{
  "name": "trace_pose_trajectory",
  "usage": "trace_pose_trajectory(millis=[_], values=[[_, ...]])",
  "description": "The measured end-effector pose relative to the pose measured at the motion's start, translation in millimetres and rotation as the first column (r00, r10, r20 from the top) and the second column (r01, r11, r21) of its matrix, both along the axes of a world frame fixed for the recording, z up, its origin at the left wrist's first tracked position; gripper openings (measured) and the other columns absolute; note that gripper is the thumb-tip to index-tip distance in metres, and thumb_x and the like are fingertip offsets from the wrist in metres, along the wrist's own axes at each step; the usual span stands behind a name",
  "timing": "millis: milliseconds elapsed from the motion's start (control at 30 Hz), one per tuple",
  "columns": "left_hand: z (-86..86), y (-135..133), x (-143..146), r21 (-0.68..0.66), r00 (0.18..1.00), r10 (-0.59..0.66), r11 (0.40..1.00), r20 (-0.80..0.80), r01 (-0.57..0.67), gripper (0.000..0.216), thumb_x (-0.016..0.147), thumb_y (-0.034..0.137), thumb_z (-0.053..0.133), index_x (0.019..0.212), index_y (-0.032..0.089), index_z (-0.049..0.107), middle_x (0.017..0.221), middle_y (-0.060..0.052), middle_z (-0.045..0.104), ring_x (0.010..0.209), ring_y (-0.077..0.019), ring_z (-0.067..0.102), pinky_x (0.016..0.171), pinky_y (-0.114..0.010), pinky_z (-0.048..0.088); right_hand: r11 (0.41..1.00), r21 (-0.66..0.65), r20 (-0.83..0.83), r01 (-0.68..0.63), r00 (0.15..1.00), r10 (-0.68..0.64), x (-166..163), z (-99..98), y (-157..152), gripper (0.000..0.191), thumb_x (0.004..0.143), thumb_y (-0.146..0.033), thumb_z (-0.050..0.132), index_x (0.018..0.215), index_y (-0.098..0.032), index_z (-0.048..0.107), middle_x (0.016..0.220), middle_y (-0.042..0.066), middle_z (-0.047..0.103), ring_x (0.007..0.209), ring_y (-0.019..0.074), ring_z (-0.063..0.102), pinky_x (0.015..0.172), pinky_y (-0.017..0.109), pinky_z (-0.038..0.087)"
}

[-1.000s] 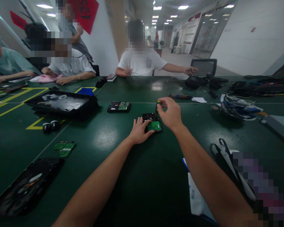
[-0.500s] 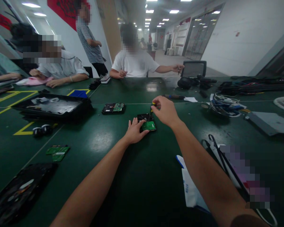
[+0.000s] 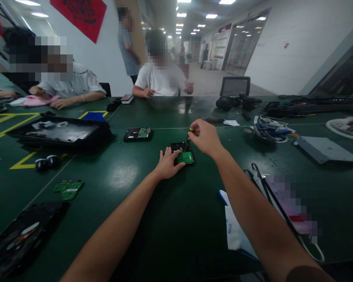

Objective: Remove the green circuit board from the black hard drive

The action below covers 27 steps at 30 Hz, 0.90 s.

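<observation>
A hard drive [image 3: 180,146] lies on the green table, its green circuit board [image 3: 186,157] facing up. My left hand [image 3: 168,163] grips its left side, thumb along the near edge and index finger over the board. In my right hand [image 3: 205,134] is a small screwdriver [image 3: 189,137] with yellow on its handle, pinched between thumb and fingers. It stands nearly upright, its shaft angled down to the drive; the exact contact of its tip is too small to make out.
A second hard drive [image 3: 138,134] lies farther left, near a black tray [image 3: 61,133]. Loose green boards [image 3: 70,189] and a larger black device [image 3: 26,235] are at left. A white packet [image 3: 233,229], cable bundle [image 3: 270,129] and grey metal box [image 3: 326,149] are at right. Co-workers sit opposite.
Both my hands keep nearly the same pose on the drive and screwdriver. The view has turned slightly right. Across the table, a co-worker's outstretched arm has drawn in, and the standing person has moved right.
</observation>
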<state>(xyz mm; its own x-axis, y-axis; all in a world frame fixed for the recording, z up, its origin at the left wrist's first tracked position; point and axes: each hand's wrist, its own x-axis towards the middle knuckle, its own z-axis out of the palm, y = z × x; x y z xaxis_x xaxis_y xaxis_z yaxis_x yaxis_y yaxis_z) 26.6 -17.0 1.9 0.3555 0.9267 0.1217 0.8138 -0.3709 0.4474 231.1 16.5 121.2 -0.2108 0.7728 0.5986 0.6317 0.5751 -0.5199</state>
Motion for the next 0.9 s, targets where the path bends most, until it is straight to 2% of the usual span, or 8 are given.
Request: trace_pose_trajectory(millis=[433, 600, 767, 900], values=[[1.2, -14.6, 10.5, 0.001, 1.0, -0.018, 1.0, 0.002, 0.018, 0.064, 0.094, 0.055, 0.059, 0.151, 0.027, 0.046, 0.167, -0.017, 0.032, 0.159, -0.0421, 0.015, 0.123, -0.07, 0.01, 0.999, 0.026, 0.054, 0.03, 0.998, -0.032, 5.5, -2.6, -9.0, 0.015, 0.083, -0.026, 0.069, 0.092, -0.025, 0.056, 0.092, 0.006, 0.068, 0.083, 0.0235, 0.065, 0.078, 0.042, 0.055], [0.2, -16.9, 13.1, 0.001, 1.0, -0.02, 1.0, -0.011, 0.02, 0.067, 0.094, 0.055, 0.06, 0.152, 0.026, 0.045, 0.165, -0.018, 0.034, 0.159, -0.0424, 0.015, 0.124, -0.07, 0.008, 0.999, 0.005, -0.078, 0.037, 0.996, -0.037, 7.9, -15.7, -18.6, 0.016, 0.09, -0.031, 0.065, 0.101, -0.025, 0.056, 0.098, 0.006, 0.07, 0.089, 0.0238, 0.068, 0.079, 0.041, 0.056], [0.5, -18.0, 13.8, 0.006, 1.0, -0.016, 1.0, -0.004, 0.016, 0.066, 0.094, 0.055, 0.06, 0.151, 0.026, 0.045, 0.165, -0.018, 0.034, 0.159, -0.0427, 0.015, 0.123, -0.07, 0.009, 0.996, 0.068, -0.131, 0.054, 0.99, -0.045, 9.7, -31.6, -33.8, 0.017, 0.095, -0.036, 0.06, 0.107, -0.026, 0.056, 0.108, 0.008, 0.068, 0.097, 0.0239, 0.068, 0.085, 0.042, 0.058], [0.8, -18.7, 13.5, 0.012, 1.0, -0.023, 1.0, 0.0, 0.023, 0.065, 0.095, 0.055, 0.059, 0.151, 0.025, 0.045, 0.166, -0.018, 0.033, 0.159, -0.042, 0.013, 0.123, -0.07, 0.01, 0.995, 0.096, -0.189, 0.024, 0.982, -0.006, 10.8, -47.4, -41.6, 0.033, 0.092, -0.031, 0.064, 0.122, -0.024, 0.052, 0.123, 0.013, 0.065, 0.107, 0.025, 0.068, 0.089, 0.043, 0.06]])
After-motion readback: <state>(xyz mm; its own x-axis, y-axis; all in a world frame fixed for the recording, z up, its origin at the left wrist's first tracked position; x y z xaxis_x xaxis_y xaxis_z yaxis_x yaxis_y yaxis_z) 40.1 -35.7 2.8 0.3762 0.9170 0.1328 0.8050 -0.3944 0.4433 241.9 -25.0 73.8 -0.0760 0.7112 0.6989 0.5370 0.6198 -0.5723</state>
